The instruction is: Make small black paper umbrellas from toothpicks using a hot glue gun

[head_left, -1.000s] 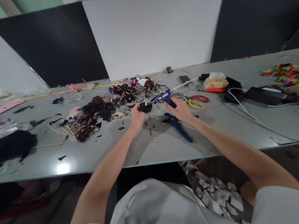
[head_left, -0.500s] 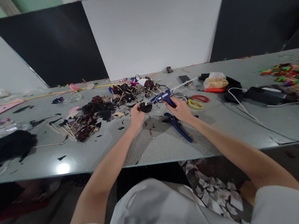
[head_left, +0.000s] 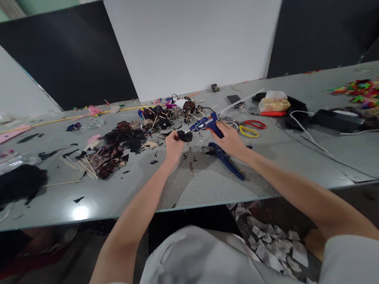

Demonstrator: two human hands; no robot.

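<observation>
My left hand (head_left: 174, 146) pinches a small black piece (head_left: 185, 136) above the middle of the grey table. Wrapped round the handle of a blue glue gun (head_left: 204, 123) is my right hand (head_left: 226, 138). The gun's nozzle points left, at or just over the black piece; whether they touch is too small to tell. A whitish glue stick (head_left: 240, 102) sticks out behind the gun to the upper right. Below my right hand, a dark blue cutter tool (head_left: 227, 161) lies on the table.
Yellow-handled scissors (head_left: 248, 131) and red-handled ones (head_left: 255, 124) lie right of my right hand. Sticks and dark scraps (head_left: 104, 161) are piled at left, spiky dark balls (head_left: 162, 113) behind. A white cable (head_left: 321, 149) loops at right. Upright panels (head_left: 199, 37) stand behind.
The glue gun has tilted slightly and its nozzle is a little lower, over the black piece. Its glue stick now reaches farther to the upper right. My left hand is nearly unmoved.
</observation>
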